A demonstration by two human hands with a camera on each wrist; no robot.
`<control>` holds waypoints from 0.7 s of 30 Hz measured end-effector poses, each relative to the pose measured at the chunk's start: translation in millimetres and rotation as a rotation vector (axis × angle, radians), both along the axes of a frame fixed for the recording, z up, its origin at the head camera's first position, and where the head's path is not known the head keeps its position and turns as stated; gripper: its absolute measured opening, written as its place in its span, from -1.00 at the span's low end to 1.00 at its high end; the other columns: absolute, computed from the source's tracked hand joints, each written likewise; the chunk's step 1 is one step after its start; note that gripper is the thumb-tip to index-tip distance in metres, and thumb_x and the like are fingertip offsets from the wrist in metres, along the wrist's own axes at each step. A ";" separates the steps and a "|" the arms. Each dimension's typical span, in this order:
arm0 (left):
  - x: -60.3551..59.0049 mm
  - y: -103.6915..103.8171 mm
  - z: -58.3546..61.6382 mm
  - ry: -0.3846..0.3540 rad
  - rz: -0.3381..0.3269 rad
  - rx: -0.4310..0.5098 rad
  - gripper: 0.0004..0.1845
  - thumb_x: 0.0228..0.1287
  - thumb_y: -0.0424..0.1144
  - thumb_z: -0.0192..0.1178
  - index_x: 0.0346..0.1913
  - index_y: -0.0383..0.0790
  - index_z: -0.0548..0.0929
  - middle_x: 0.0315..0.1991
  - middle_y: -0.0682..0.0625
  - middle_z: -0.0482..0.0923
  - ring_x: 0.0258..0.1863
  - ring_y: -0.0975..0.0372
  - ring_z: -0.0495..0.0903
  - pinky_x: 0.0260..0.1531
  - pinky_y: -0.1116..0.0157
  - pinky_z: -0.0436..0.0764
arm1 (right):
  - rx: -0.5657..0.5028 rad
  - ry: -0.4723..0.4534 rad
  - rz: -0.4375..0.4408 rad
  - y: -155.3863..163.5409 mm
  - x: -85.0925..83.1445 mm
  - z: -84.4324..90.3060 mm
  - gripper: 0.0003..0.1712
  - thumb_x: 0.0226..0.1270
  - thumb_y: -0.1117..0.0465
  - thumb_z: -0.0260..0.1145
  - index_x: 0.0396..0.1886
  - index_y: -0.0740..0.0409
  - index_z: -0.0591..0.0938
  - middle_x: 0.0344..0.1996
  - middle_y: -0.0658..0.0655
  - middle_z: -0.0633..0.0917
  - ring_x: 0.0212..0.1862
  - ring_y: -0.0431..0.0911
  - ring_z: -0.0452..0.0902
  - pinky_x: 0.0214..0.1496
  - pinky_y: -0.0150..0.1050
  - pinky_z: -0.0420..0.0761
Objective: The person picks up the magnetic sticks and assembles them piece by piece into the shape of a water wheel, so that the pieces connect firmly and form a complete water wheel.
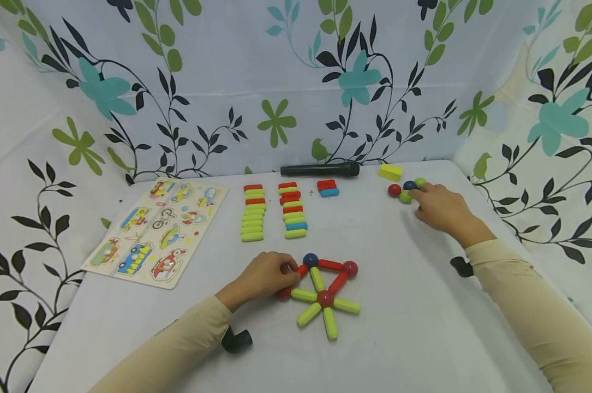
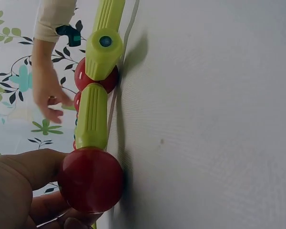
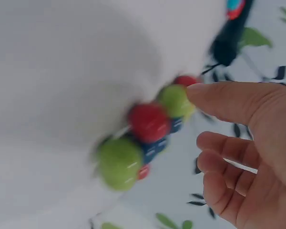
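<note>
Near the table's middle lies a flat figure of coloured sticks and balls, with several green sticks spreading from a red ball. My left hand pinches a red stick on its left side; a red ball in the left wrist view sits just before the fingers and thumb. My right hand reaches to the loose balls at the back right, its fingertips by a green ball. In the right wrist view the thumb is extended close to a green ball, and the other fingers are loosely bent with nothing between them.
Two columns of red, green and blue sticks lie behind the figure, with a few more sticks to their right. A picture puzzle board is at left. A black microphone and a yellow block lie along the back edge.
</note>
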State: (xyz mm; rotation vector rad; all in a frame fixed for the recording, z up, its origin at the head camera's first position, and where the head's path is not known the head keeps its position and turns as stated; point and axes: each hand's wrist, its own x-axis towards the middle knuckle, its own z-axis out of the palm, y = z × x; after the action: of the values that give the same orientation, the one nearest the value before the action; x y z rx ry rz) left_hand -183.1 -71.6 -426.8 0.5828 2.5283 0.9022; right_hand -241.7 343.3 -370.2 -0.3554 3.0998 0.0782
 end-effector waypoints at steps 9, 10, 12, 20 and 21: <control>1.5 -2.9 0.3 0.026 -0.006 0.006 -0.81 0.27 -0.14 0.38 -0.13 -0.13 0.74 -0.49 0.13 0.59 -0.49 0.25 0.54 -0.45 0.30 0.54 | 0.122 0.041 0.043 39.7 -8.0 -30.2 -0.57 0.27 0.25 0.47 0.13 0.19 0.65 -0.10 0.38 0.63 -0.06 0.29 0.52 -0.17 0.28 0.67; 1.4 -3.0 0.6 0.026 -0.007 0.009 -0.81 0.26 -0.14 0.38 -0.13 -0.13 0.74 -0.49 0.13 0.58 -0.49 0.25 0.54 -0.45 0.30 0.53 | 0.117 0.051 0.043 40.3 -9.5 -31.9 -0.57 0.26 0.25 0.47 0.12 0.19 0.65 -0.11 0.36 0.64 -0.07 0.28 0.52 -0.18 0.27 0.67; 1.7 -3.2 1.3 0.022 -0.009 0.011 -0.81 0.27 -0.14 0.38 -0.13 -0.13 0.74 -0.50 0.12 0.58 -0.50 0.25 0.54 -0.46 0.30 0.53 | 0.109 0.051 0.038 40.7 -11.3 -33.2 -0.57 0.25 0.25 0.49 0.11 0.18 0.65 -0.14 0.35 0.63 -0.08 0.27 0.52 -0.19 0.25 0.68; 3.3 -2.6 1.4 0.004 -0.005 0.008 -0.82 0.28 -0.13 0.37 -0.15 -0.13 0.74 -0.53 0.12 0.57 -0.52 0.25 0.53 -0.49 0.31 0.49 | 0.105 0.043 0.018 42.7 -16.0 -37.9 -0.55 0.25 0.26 0.49 0.11 0.20 0.60 -0.13 0.35 0.61 -0.06 0.25 0.52 -0.17 0.23 0.69; 3.4 -2.7 1.2 0.005 -0.003 0.007 -0.82 0.28 -0.13 0.37 -0.16 -0.12 0.75 -0.54 0.12 0.57 -0.53 0.25 0.53 -0.49 0.31 0.50 | 0.097 0.042 0.016 41.9 -15.5 -37.6 -0.55 0.26 0.25 0.48 0.12 0.20 0.60 -0.13 0.35 0.61 -0.06 0.24 0.52 -0.18 0.22 0.69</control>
State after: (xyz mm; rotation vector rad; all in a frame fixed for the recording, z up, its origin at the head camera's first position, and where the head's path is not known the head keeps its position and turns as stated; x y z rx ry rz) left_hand -179.7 -74.3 -425.6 0.5915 2.5294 0.9104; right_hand -257.2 385.2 -407.8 -0.3801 3.1205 0.2380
